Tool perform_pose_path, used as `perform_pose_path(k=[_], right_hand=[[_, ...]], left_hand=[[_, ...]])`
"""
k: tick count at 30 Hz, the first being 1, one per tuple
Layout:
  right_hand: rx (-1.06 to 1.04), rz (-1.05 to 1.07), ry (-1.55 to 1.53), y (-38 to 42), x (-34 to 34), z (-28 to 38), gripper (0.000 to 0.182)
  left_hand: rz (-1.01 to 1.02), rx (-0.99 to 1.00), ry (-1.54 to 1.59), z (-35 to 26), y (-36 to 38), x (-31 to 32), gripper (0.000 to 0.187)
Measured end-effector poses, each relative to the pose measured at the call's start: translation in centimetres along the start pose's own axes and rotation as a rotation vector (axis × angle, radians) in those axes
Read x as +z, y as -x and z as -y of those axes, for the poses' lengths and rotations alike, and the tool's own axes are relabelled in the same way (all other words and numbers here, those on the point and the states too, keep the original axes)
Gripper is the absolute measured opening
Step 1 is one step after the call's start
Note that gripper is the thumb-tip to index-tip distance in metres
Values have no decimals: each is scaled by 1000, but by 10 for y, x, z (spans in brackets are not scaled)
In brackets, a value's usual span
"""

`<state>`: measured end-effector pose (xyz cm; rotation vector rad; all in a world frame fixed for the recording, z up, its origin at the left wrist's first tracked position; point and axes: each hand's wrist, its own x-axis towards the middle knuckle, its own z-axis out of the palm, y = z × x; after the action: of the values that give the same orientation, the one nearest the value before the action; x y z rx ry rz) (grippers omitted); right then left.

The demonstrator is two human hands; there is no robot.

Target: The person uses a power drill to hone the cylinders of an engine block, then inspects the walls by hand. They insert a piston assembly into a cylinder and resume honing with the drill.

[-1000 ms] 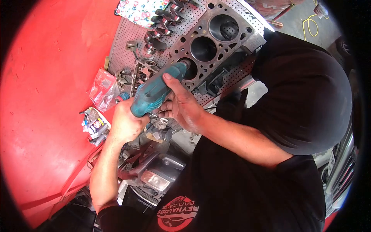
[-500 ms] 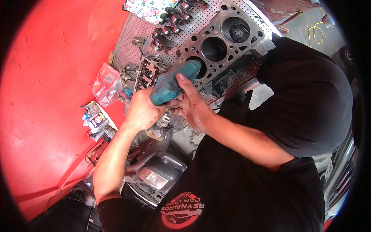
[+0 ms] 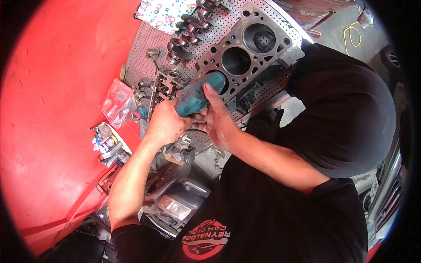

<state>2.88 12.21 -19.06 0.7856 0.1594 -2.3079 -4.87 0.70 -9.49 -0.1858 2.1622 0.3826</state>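
Both of my hands are on a teal power drill (image 3: 196,99) over the nearest cylinder bore of an engine block (image 3: 258,61). My left hand (image 3: 164,125) wraps around its rear end. My right hand (image 3: 219,120) has its thumb pressed along the body, with the fingers curled beneath. The front of the drill covers part of the bore, so whatever is fitted to it is hidden. Two more bores lie open farther along the block. Left of the drill is a cylinder head (image 3: 164,90) with valve parts showing.
A crankshaft (image 3: 189,37), a piston (image 3: 152,54) and a floral cloth (image 3: 164,15) lie on the perforated tabletop (image 3: 142,50). Plastic bags (image 3: 118,103) and bottles (image 3: 107,142) stand by a red surface (image 3: 57,109). Dark clothing (image 3: 351,118) bulges at right. Below is a headlight (image 3: 175,206).
The view has shifted slightly, moving the bench left and down in frame. The drill's rear end has tilted a little, and both hands keep their hold on it.
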Motion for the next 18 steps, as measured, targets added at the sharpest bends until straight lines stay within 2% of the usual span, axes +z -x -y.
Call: perform_pose_path(k=[8, 11, 14, 18], right_hand=[[-13, -15, -19, -5, -6, 1, 71], [-9, -60, -30, -4, -4, 2, 71], [-19, -39, -31, -6, -7, -1, 72], [2, 21, 4, -2, -3, -1, 76]], left_hand=[[-12, 38, -166, -10, -9, -2, 32], [29, 15, -161, -10, -10, -4, 44], [7, 39, -204, -7, -9, -2, 46], [7, 10, -59, -3, 1, -2, 41]])
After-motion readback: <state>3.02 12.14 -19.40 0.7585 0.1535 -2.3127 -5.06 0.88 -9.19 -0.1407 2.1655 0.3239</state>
